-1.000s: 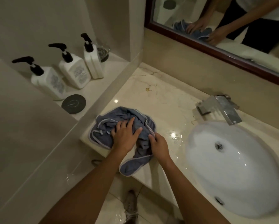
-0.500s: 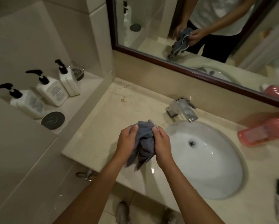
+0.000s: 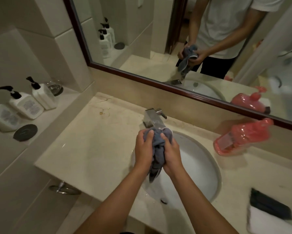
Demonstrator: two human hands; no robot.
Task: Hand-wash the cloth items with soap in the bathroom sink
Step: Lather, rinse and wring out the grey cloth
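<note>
Blue cloth bunched between both hands' fingers, over sink.

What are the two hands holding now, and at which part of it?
Both the left hand and the right hand grip one bunched blue-grey cloth around its upper and middle part; its lower end hangs free above the sink.

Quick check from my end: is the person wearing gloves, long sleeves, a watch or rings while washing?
No. The left hand and right hand are bare, with no gloves, rings or watch visible. Both forearms are uncovered to the frame's edge. The mirror shows a short-sleeved white T-shirt and dark trousers.
</note>
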